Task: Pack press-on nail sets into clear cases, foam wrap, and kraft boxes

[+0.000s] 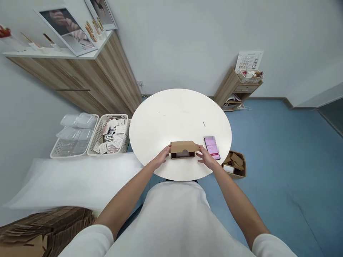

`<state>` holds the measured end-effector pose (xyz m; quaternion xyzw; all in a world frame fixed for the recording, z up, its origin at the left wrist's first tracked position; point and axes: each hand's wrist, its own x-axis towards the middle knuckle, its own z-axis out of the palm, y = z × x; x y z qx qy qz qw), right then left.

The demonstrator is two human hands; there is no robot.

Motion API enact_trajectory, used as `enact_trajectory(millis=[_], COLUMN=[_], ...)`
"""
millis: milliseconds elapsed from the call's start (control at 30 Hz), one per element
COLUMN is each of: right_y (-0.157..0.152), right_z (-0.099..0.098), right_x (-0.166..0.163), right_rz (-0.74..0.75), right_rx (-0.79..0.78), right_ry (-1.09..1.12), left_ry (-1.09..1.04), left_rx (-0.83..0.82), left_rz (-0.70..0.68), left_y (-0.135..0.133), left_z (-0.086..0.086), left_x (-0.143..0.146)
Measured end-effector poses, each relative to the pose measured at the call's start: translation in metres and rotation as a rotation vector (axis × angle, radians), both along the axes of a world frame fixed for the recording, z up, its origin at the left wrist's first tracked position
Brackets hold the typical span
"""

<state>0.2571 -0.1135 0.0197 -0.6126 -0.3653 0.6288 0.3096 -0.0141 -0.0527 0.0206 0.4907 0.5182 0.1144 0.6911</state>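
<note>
A small brown cardboard box (183,146) rests near the front of the white round table (177,114). Its lid is partly raised, with a dark gap along the front and a half-round notch in the front wall. My left hand (162,157) grips the left end of the lid with its fingertips. At the right end, my right hand (205,157) pinches the lid's corner, its lower fingers spread below. What lies inside the box cannot be made out. Just right of my right hand lies a phone (211,147) with a pink timer screen.
Left of the table stand a white basket of small cards and packets (126,142) and another with clear plastic packs (53,153). Flattened cardboard (45,228) is stacked at lower left. An open carton (242,171) of cardboard pieces sits on the floor at right.
</note>
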Motion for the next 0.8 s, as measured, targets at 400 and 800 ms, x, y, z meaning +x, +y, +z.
enact_trajectory(millis=[400,800], right_y=[-0.007,-0.006], right_z=[-0.013,0.012], right_x=[-0.024,-0.022], right_rz=[-0.061,0.045], right_rx=[-0.043,0.117], right_ry=[-0.109,-0.231], left_ry=[-0.079,-0.085], left_rx=[0.028,0.143], left_rz=[0.003,-0.102], left_y=[-0.012,0.000], left_z=[-0.008,0.000], left_x=[0.011,-0.020])
